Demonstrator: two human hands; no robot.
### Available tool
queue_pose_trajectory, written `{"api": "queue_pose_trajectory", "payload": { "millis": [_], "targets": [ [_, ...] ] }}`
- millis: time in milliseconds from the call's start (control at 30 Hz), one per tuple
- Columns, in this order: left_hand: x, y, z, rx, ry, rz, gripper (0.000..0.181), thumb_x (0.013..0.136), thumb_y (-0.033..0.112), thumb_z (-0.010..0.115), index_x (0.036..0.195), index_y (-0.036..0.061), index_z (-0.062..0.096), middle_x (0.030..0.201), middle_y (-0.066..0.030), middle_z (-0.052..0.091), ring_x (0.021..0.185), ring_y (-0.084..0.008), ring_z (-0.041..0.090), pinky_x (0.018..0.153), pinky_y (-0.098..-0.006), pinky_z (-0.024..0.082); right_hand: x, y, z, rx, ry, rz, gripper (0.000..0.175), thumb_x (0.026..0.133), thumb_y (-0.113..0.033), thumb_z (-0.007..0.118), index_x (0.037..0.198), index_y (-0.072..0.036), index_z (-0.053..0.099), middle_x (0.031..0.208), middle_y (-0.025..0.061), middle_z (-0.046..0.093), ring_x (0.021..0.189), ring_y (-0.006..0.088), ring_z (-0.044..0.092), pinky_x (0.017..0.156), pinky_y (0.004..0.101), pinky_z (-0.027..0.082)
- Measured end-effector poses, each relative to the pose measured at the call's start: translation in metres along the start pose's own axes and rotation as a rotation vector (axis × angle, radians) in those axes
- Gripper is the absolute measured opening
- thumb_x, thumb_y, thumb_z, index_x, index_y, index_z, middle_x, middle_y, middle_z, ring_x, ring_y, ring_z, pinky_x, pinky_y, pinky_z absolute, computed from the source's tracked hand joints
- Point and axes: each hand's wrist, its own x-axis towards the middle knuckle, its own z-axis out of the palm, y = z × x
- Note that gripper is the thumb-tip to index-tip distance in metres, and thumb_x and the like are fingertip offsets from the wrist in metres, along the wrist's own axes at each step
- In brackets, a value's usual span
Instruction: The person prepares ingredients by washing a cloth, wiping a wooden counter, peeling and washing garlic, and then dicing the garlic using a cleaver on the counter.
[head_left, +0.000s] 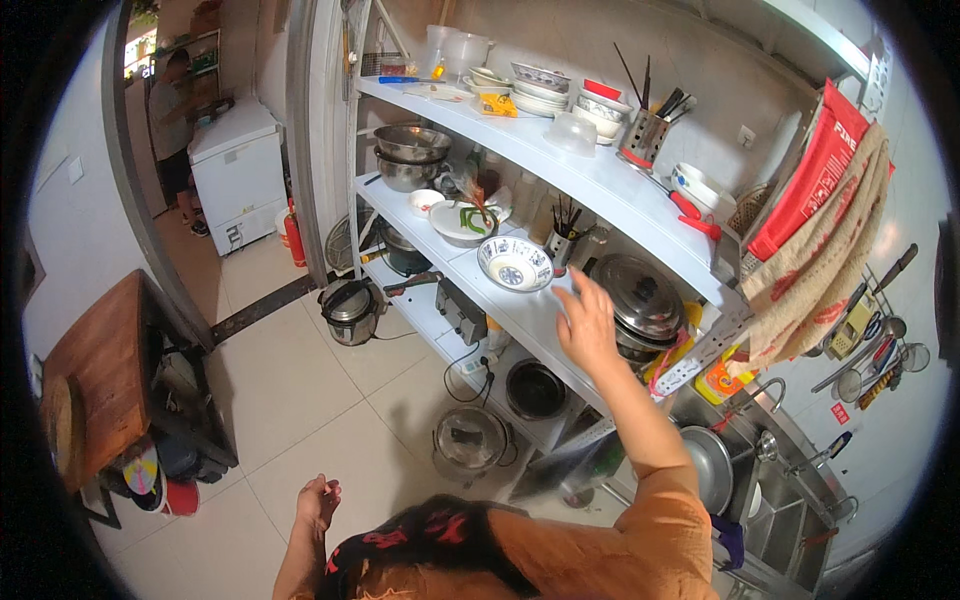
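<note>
My right hand (587, 321) is stretched over the front of the middle shelf (491, 307), fingers apart and holding nothing. Just to its left on that shelf sits a blue-and-white patterned bowl (515, 265), and a gap shows between the bowl and the fingers. Behind the hand stands a lidded steel pot (637, 296). Farther left along the shelf are a plate with green peppers (463, 223) and a small white bowl (427, 201). My left hand (319, 501) hangs low over the tiled floor, its fingers curled; whether anything is inside them cannot be made out.
Stacked bowls (540, 88) and a utensil holder (643, 139) stand on the upper shelf. Below, a pressure cooker (349, 311) and a lidded pan (471, 437) rest low down. A steel sink (780, 510) lies right, a wooden table (101, 360) left. Another person (172, 120) stands beyond the doorway.
</note>
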Motion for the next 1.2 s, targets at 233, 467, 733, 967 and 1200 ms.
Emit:
{"api": "queue_pose_trajectory", "payload": {
  "millis": [233, 467, 733, 967, 1200],
  "targets": [
    [0.055, 0.038, 0.026, -0.063, 0.011, -0.027, 0.033, 0.088, 0.028, 0.05, 0.063, 0.008, 0.044, 0.079, -0.0128, 0.058, 0.066, -0.0195, 0.055, 0.062, -0.0313, 0.047, 0.1, 0.051, 0.031, -0.335, 0.105, 0.099, 0.044, 0.069, -0.002, 0.059, 0.112, -0.006, 0.05, 0.125, 0.0196, 0.038, 0.115, 0.0323, 0.039, 0.099, 0.0483, 0.026],
    [0.143, 0.133, 0.082, 0.04, -0.017, 0.0, 0.032, 0.087, 0.022, 0.05, 0.058, 0.008, 0.043, 0.079, -0.0134, 0.059, 0.066, -0.0195, 0.056, 0.06, -0.0301, 0.046, 0.181, 0.096, 0.06, -0.492, 0.208, 0.13, 0.045, 0.067, -0.004, 0.062, 0.111, -0.007, 0.05, 0.126, 0.0173, 0.038, 0.114, 0.0316, 0.039, 0.099, 0.0485, 0.025],
    [0.24, 0.205, 0.143, 0.067, -0.197, 0.069, 0.023, 0.079, 0.012, 0.051, 0.057, 0.0064, 0.045, 0.079, -0.0135, 0.059, 0.065, -0.0203, 0.055, 0.061, -0.0319, 0.045, 0.227, 0.106, 0.116, -0.483, 0.186, 0.222, 0.036, 0.068, -0.007, 0.061, 0.104, -0.008, 0.054, 0.112, 0.0142, 0.049, 0.097, 0.029, 0.051, 0.082, 0.0399, 0.042],
    [0.329, 0.23, 0.182, 0.91, -0.481, 0.424, 0.018, 0.074, 0.003, 0.059, 0.064, 0.005, 0.044, 0.081, -0.014, 0.06, 0.074, -0.0221, 0.059, 0.058, -0.0341, 0.047, 0.23, 0.104, 0.126, -0.521, 0.274, 0.351, 0.023, 0.069, -0.004, 0.058, 0.092, -0.009, 0.056, 0.086, 0.008, 0.055, 0.074, 0.0262, 0.056, 0.062, 0.0353, 0.045],
    [0.428, 0.266, 0.28, 0.767, -0.652, 0.345, 0.017, 0.08, 0.019, 0.057, 0.075, 0.0032, 0.052, 0.078, -0.0082, 0.06, 0.071, -0.0179, 0.058, 0.064, -0.0262, 0.046, 0.233, 0.101, 0.13, -0.557, 0.335, 0.411, 0.017, 0.07, -0.001, 0.056, 0.085, -0.007, 0.057, 0.068, 0.0087, 0.051, 0.064, 0.0259, 0.052, 0.057, 0.0362, 0.042]
  ]
}}
